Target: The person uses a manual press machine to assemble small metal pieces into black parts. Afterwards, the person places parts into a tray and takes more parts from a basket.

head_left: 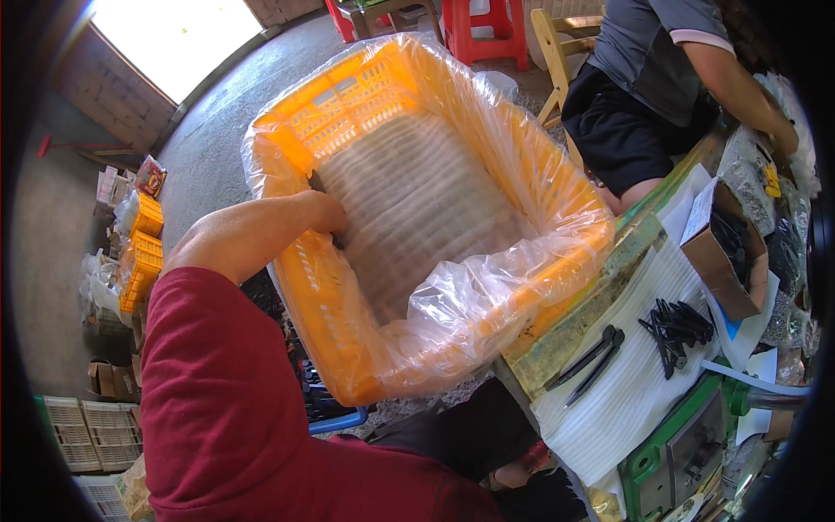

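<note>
My left arm, in a maroon sleeve, reaches over the near-left rim of an orange plastic crate [317,365]. My left hand [323,213] is inside it, at the left edge of a greyish, ribbed, translucent sheet of packing foam [417,191]. The fingers are tucked down beside the sheet and mostly hidden, so their grip does not show. Clear plastic film [470,291] lines the crate and hangs over its rim. What lies under the foam sheet is hidden. My right hand is out of view.
On the workbench at right, white foam [600,426] bears slim black tools [591,365] and a pile of black parts [678,335]. Beyond are a cardboard box [726,287] and a green machine [644,470]. A co-worker [652,78] sits there. Orange crates [141,270] line the left wall.
</note>
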Action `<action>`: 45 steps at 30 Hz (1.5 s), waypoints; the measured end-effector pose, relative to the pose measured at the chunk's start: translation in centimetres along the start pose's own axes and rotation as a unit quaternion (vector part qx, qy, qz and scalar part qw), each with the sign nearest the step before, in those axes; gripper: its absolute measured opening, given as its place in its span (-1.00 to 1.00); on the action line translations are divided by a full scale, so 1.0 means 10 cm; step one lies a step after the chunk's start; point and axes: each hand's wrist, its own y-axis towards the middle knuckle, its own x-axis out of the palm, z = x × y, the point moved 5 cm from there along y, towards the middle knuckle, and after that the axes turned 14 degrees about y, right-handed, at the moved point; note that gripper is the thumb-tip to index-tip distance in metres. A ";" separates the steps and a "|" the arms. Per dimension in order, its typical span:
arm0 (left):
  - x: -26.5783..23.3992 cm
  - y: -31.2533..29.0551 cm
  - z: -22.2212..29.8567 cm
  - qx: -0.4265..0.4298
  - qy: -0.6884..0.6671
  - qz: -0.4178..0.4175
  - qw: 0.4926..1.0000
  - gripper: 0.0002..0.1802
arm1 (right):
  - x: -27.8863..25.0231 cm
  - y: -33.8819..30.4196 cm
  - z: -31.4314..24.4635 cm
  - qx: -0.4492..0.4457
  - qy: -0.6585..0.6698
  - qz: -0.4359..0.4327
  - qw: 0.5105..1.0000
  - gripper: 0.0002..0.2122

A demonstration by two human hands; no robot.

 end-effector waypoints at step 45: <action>-1.67 -1.19 -0.18 0.032 -0.544 0.380 0.747 -0.80 | 0.00 -0.02 0.05 0.014 0.058 0.022 0.998 -0.82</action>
